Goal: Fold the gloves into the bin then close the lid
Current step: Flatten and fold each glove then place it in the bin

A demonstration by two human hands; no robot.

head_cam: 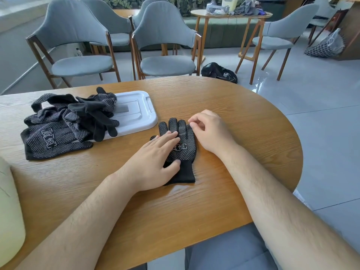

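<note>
Black white-dotted gloves (58, 123), white lid (136, 112), orange-brown wood-grain table (233, 106).

I count two hands, a left hand (153, 160) and a right hand (210, 131). One black dotted glove (185, 149) lies apart; the heap of gloves (58, 129) is too tangled for me to number. One white lid (136, 112), one pale bin (9, 211) at my left, two wooden tables (175, 201), six grey chairs (165, 36), two bags (218, 73) on the floor.
</note>
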